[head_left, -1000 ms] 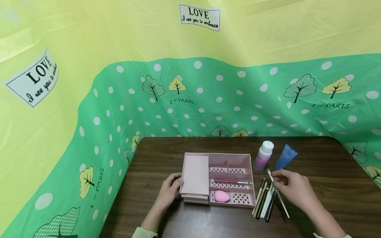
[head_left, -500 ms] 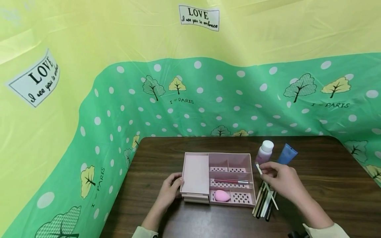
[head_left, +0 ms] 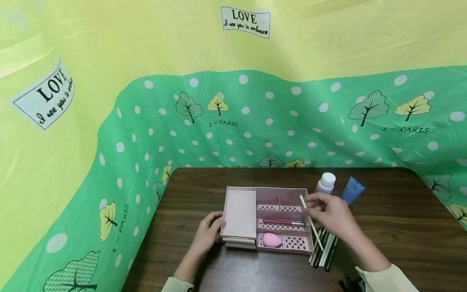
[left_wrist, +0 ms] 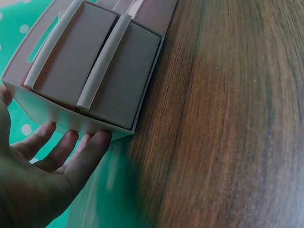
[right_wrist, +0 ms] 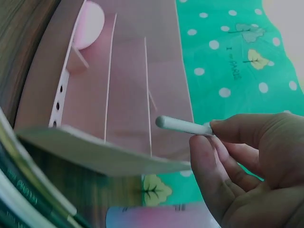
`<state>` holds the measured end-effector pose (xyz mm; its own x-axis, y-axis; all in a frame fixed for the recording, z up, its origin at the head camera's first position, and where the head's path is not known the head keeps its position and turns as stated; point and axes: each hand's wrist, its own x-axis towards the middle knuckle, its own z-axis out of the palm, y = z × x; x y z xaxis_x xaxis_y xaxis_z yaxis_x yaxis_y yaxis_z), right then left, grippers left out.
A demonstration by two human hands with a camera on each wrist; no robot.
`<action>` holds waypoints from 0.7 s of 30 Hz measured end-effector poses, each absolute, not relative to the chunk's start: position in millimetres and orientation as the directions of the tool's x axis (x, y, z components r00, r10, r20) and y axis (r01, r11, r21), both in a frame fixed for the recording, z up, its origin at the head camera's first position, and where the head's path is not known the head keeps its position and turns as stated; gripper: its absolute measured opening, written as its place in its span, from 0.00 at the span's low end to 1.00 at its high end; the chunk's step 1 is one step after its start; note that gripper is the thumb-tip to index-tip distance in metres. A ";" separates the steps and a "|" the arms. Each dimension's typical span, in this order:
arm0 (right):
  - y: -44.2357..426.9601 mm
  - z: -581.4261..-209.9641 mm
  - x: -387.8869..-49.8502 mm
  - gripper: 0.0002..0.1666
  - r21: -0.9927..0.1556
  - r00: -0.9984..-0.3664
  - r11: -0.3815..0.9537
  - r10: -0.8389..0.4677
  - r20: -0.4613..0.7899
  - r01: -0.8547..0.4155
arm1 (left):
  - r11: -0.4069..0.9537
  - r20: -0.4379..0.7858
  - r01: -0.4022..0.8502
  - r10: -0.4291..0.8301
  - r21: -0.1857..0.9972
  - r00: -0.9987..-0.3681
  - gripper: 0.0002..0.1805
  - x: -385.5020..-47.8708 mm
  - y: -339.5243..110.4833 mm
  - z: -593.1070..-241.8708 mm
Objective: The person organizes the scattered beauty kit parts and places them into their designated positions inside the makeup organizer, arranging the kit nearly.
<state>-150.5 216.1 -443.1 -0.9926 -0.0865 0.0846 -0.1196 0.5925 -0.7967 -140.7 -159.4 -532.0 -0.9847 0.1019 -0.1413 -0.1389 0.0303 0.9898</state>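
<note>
White brush (head_left: 312,225), pinched in R grip (head_left: 330,213), ends protruding, nr pink box (head_left: 239,213)

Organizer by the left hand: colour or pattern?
The organizer is pale pink, with dark spots inside its right-side compartments; best seen in the head view.

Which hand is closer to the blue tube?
Right. The right hand is just in front of the blue tube, pinching a brush; the left hand is farther, at the left side of the pink box.

Curtained-off tabletop nook, room type unclear, wood-grain table (head_left: 189,194), tree-print yellow-and-green cloth (head_left: 233,101) hanging behind and on both sides
</note>
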 end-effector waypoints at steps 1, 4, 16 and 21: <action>213.9 -442.7 -151.4 0.15 -0.806 -0.993 0.580 -0.090 0.080 -0.117 | 0.032 -0.141 -0.139 0.101 0.990 -0.985 0.24 -140.6 -159.6 -532.0; 207.2 -441.5 -153.9 0.15 -0.830 -0.994 0.549 -0.095 0.057 -0.100 | 0.031 -0.140 -0.138 0.102 0.990 -0.985 0.24 -140.2 -159.9 -532.3; 177.4 -442.9 -162.9 0.14 -0.863 -0.993 0.494 -0.103 0.064 -0.107 | 0.057 -0.134 -0.129 0.095 0.990 -0.986 0.23 -141.7 -159.8 -535.5; 162.1 -443.6 -166.2 0.14 -0.890 -0.992 0.447 -0.118 0.039 -0.089 | 0.069 -0.132 -0.126 0.087 0.990 -0.987 0.23 -142.2 -160.8 -535.5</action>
